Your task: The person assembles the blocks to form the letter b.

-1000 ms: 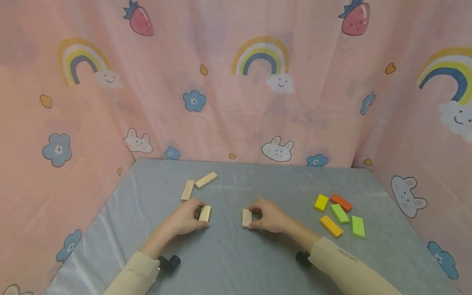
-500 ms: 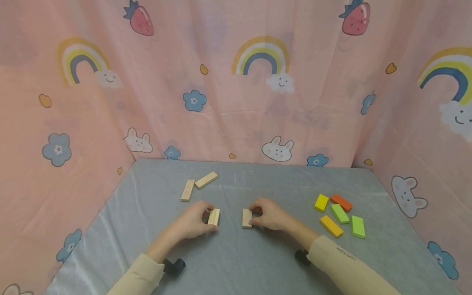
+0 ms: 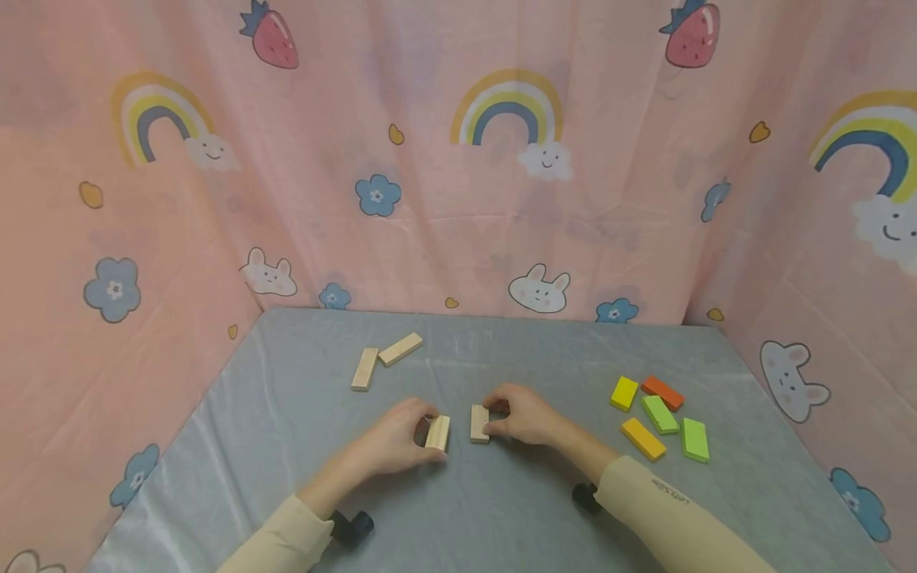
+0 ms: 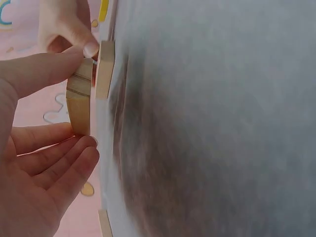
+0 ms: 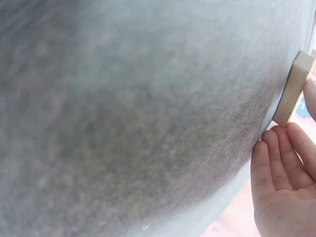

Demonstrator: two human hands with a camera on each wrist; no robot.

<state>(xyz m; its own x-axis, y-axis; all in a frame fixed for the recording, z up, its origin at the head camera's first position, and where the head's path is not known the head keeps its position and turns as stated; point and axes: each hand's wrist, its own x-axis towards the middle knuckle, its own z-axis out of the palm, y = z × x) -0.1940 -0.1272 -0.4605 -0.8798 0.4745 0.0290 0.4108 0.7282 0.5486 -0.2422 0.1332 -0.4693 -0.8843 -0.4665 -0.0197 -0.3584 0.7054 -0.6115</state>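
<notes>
My left hand [image 3: 397,438] pinches a pale wooden block [image 3: 438,435] between thumb and fingertips, near the middle of the table. In the left wrist view, dark lines cross this held wood [image 4: 79,101]; I cannot tell whether it is one piece or several pressed together. It appears just off the cloth. To its right, a second wooden block [image 3: 479,425] lies on the cloth, a small gap away. My right hand [image 3: 528,415] grips that block's far and near ends with fingers and thumb; in the right wrist view the fingertips touch the wooden block [image 5: 295,89].
Two plain wooden blocks, one slanted [image 3: 401,350] and one more upright [image 3: 364,370], lie at back left. On the right are several coloured blocks: yellow [image 3: 624,394], red-orange [image 3: 662,393], orange [image 3: 643,439] and green [image 3: 694,439]. A pink patterned curtain [image 3: 430,247] surrounds the grey cloth [image 3: 458,509].
My left hand has moved right and slightly nearer with its wooden block, narrowing the gap to the other block. My right hand and its block have stayed nearly still.
</notes>
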